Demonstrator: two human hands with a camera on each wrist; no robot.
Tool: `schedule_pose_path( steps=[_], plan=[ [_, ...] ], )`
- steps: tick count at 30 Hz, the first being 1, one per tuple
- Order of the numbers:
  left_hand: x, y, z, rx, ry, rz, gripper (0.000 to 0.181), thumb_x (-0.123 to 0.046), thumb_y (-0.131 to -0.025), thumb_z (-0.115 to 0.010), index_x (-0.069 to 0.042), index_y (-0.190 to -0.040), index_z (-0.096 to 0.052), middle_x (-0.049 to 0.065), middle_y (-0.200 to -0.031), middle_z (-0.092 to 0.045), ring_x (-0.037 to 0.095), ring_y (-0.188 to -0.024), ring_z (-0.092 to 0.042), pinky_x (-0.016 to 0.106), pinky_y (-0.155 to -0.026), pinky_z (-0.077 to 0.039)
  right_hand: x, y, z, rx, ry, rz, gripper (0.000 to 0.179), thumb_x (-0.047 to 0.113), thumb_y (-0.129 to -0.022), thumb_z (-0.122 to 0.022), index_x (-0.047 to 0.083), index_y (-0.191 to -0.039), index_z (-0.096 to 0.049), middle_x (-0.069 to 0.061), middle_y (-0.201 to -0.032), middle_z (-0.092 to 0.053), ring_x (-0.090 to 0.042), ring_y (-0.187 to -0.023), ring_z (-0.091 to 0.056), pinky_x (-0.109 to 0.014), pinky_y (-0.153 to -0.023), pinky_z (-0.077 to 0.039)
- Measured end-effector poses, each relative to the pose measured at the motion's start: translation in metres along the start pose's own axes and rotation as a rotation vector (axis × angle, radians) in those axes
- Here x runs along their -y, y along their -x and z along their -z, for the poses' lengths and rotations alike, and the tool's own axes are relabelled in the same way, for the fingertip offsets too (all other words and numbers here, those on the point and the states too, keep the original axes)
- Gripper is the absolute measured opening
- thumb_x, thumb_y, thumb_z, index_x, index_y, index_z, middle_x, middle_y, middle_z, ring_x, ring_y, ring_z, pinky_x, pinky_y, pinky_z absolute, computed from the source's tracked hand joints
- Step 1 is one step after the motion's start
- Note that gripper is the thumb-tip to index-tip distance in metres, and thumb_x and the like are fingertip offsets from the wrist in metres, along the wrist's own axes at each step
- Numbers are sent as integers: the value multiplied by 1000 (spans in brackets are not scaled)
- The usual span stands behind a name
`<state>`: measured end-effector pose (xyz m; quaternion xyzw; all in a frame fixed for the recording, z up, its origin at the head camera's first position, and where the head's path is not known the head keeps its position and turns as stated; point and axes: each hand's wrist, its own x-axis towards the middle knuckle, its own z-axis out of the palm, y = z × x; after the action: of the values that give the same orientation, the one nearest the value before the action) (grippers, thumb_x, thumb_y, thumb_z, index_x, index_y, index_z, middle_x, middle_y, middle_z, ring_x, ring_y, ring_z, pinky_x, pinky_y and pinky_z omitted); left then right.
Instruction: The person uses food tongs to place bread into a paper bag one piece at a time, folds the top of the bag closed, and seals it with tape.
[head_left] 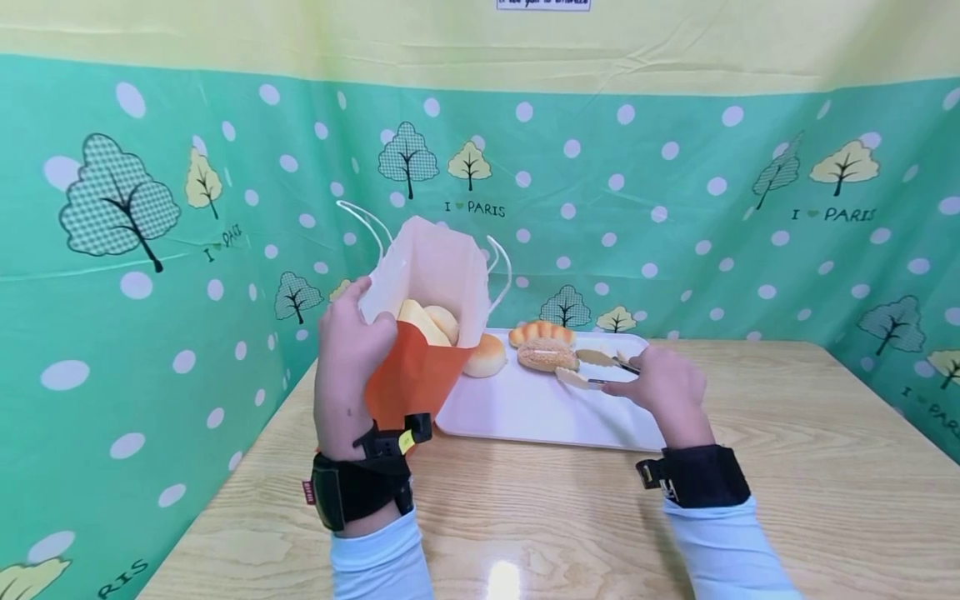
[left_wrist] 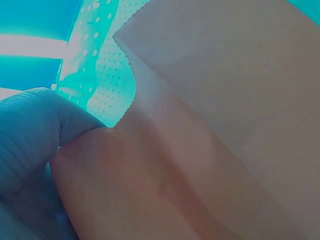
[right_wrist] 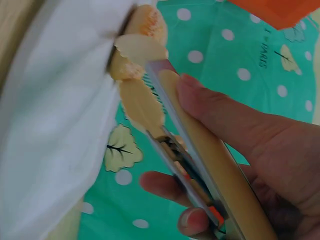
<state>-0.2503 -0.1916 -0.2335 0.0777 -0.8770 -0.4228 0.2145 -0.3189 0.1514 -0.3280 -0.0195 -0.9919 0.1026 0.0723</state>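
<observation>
My left hand [head_left: 347, 362] grips the rim of an orange paper bag [head_left: 408, 375], thumb over its edge. The bag is tilted, its pale inside facing me, with pieces of bread [head_left: 422, 323] showing in its mouth. My right hand [head_left: 666, 387] holds bread tongs [right_wrist: 210, 150], thumb on one arm and fingers under the other. The tongs' pale tips are parted and reach the near right end of a crumb-coated roll [head_left: 546, 356]. Behind that roll sits a ridged golden bread [head_left: 542, 332]. A round bun [head_left: 486, 357] lies beside the bag.
The loose breads lie on a white tray [head_left: 510, 417] on a wooden table [head_left: 525, 517]. White cord handles [head_left: 501, 279] stand up from the bag. A green dotted curtain [head_left: 645, 217] hangs behind and at both sides.
</observation>
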Motion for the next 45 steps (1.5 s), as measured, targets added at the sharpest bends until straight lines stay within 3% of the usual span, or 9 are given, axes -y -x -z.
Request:
schedule_pose_path(
  steps=[3, 8, 14, 18, 21, 31, 37, 40, 45],
  plan=[
    [0, 0, -1, -3, -4, 0, 63, -8, -84, -42, -8, -146, -30, 18, -96, -60, 19, -44, -30, 26, -45, -34, -2, 5, 12, 54, -38, 22, 61, 61, -59, -73, 8, -87, -70, -6, -69, -55, -23, -62, -51, -34, -48, -39],
    [0, -1, -1, -6, -4, -5, 63, -8, -84, -42, -8, -145, -31, 7, -61, -38, 18, -40, -26, 26, -44, -34, -3, 20, 38, 166, -73, 132, 61, 63, -58, -72, 9, -85, -75, 1, -62, -47, -19, -62, -46, -31, -50, -34],
    [-1, -1, -1, -8, -10, -14, 63, -7, -83, -42, -8, -145, -32, 10, -64, -43, 19, -40, -26, 26, -43, -33, -2, 24, 43, 198, -20, 192, 85, 72, -52, -69, 10, -111, -71, 0, -65, -50, -19, -64, -47, -31, -51, -36],
    [0, -1, -1, 1, -1, -16, 63, -7, -83, -41, -8, -146, -31, 21, -97, -62, 18, -42, -26, 26, -44, -33, 0, 20, 35, 184, 9, 201, 89, 72, -50, -70, 8, -110, -70, 1, -65, -48, -19, -63, -48, -31, -51, -37],
    [0, -1, 0, 8, 5, -20, 63, -7, -83, -41, -7, -146, -30, 23, -130, -54, 18, -42, -26, 26, -44, -32, 3, 16, 29, 173, 24, 208, 88, 71, -50, -70, 9, -112, -70, 0, -69, -53, -19, -63, -47, -31, -50, -36],
    [0, 1, 2, 14, 5, 1, 64, -8, -84, -41, -9, -147, -28, 23, -133, -52, 17, -41, -28, 25, -44, -33, 10, 15, 25, 113, -36, 236, 76, 66, -56, -71, 13, -111, -71, 1, -65, -53, -18, -60, -46, -31, -49, -35],
    [0, 1, 2, -9, 7, 11, 63, -15, -86, -45, -7, -146, -29, 21, -146, -39, 30, -83, -52, 32, -55, -46, 11, 21, 38, -53, -146, 198, 74, 68, -62, -67, 11, -108, -72, -3, -61, -51, -21, -56, -46, -31, -46, -33],
    [0, 1, 3, -14, 12, 15, 64, -19, -86, -48, -6, -146, -29, 20, -149, -34, 37, -118, -41, 45, -77, -55, 16, 28, 47, -201, -183, 158, 79, 72, -63, -62, 13, -114, -69, -4, -58, -49, -22, -52, -44, -32, -42, -30],
    [0, 0, 4, -22, 12, 9, 66, -23, -86, -50, -5, -146, -29, 21, -149, -33, 38, -124, -38, 54, -92, -49, 32, 42, 63, -393, -296, 66, 83, 78, -66, -52, 23, -128, -58, -6, -66, -63, -22, -51, -43, -33, -40, -28]
  ],
)
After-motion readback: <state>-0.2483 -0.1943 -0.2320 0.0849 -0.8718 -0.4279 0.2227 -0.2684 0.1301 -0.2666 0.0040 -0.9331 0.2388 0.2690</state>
